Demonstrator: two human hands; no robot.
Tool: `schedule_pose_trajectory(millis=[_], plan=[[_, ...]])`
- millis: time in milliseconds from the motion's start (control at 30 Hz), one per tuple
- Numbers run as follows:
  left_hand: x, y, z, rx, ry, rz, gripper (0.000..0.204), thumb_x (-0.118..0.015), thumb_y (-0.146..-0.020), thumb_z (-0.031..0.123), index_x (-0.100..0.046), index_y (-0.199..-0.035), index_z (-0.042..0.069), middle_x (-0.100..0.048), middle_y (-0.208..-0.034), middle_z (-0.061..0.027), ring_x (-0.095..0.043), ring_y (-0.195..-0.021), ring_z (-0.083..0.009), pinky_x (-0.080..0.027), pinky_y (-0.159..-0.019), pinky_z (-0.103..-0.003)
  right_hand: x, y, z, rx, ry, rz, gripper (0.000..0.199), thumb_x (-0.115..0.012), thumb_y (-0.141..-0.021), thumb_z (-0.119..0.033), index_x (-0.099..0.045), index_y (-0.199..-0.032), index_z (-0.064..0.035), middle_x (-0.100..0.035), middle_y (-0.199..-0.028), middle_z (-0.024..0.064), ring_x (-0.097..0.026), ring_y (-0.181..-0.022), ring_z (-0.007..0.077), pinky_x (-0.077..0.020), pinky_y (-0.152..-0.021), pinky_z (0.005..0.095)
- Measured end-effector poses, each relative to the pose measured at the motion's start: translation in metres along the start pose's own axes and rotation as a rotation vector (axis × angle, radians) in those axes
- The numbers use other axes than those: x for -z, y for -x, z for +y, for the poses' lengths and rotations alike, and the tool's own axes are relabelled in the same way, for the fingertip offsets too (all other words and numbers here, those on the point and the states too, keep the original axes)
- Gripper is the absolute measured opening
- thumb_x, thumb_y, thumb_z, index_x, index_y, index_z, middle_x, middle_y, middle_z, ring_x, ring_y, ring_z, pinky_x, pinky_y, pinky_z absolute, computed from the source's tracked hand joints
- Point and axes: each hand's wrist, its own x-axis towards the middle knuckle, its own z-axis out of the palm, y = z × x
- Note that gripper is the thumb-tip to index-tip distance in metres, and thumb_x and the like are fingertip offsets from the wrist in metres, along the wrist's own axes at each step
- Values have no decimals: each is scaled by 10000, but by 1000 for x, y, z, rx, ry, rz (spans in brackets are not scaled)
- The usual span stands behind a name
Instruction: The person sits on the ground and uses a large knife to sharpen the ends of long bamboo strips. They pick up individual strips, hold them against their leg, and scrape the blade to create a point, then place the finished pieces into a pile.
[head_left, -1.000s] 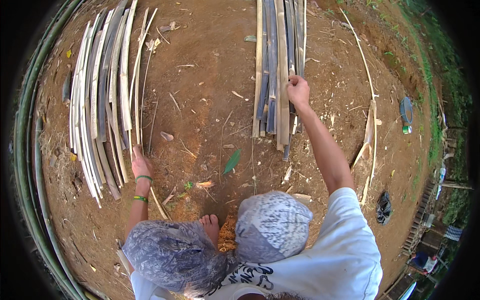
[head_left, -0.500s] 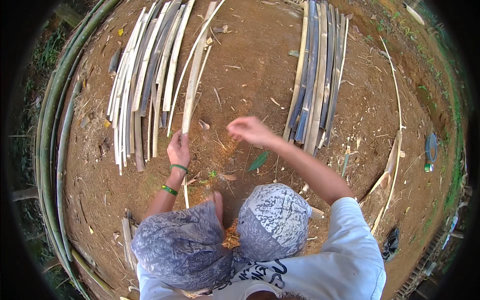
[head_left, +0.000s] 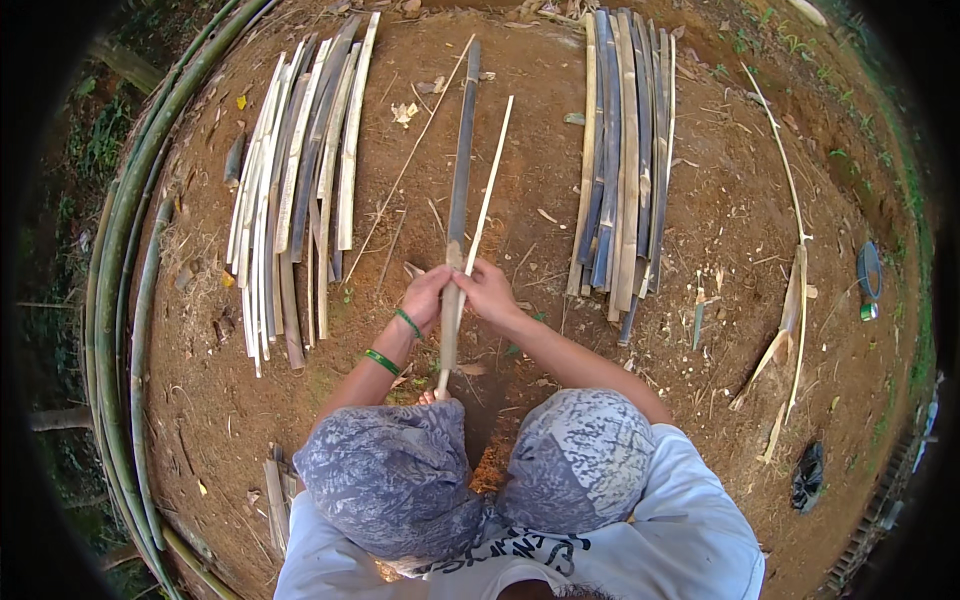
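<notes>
One dark strip (head_left: 462,155), one pale strip (head_left: 492,170)
I had the left hand (head_left: 427,298) gripping the dark, right hand (head_left: 490,294) pinching the pale, two piles (head_left: 305,140) (head_left: 629,160) flanking on dirt (head_left: 535,185).

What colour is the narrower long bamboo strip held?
Narrower strip: pale cream, clearest in the head view.

Dark lettering (head_left: 518,550) on white shirt (head_left: 685,545), partly hidden

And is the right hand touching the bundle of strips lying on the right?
Apart. The head view shows a plain gap of brown soil between the right hand and the bundle of strips.
</notes>
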Motion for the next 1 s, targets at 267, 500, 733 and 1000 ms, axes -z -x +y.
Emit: schedule_pose_trajectory(millis=[267,500,733,1000], plan=[[-22,-20,-44,56,50,-41,219,-508,-1040,212,-613,-1128,42,-643,-977,-14,-627,-882,-112,-542,-788,-283,71,38,48,-102,-28,399,396,-462,-1017,-81,-447,-1410,-33,-649,-908,75,-624,-731,122,-504,-627,255],[-16,-18,-61,92,55,94,213,-544,-1026,206,-625,-1167,68,-644,-942,22,-623,-856,-79,-522,-742,-251,108,23,-32,244,426,365,458,-453,-1042,-160,-384,-1463,7,-644,-996,103,-633,-899,175,-532,-804,323],[-12,-7,-68,59,-44,145,218,-637,-965,139,-661,-1156,38,-687,-927,27,-599,-781,-38,-481,-690,-205,75,36,-3,117,747,315,599,-579,-989,-295,-390,-1439,53,-507,-1404,234,-517,-1289,325,-427,-1071,421],[-34,-3,-50,-167,-150,109,292,-640,-958,99,-630,-1235,7,-700,-1068,-59,-622,-994,-106,-490,-901,-268,26,74,3,-237,-293,264,353,-369,-1041,-196,-536,-1283,0,-507,-720,7,-448,-558,85,-392,-513,246]])
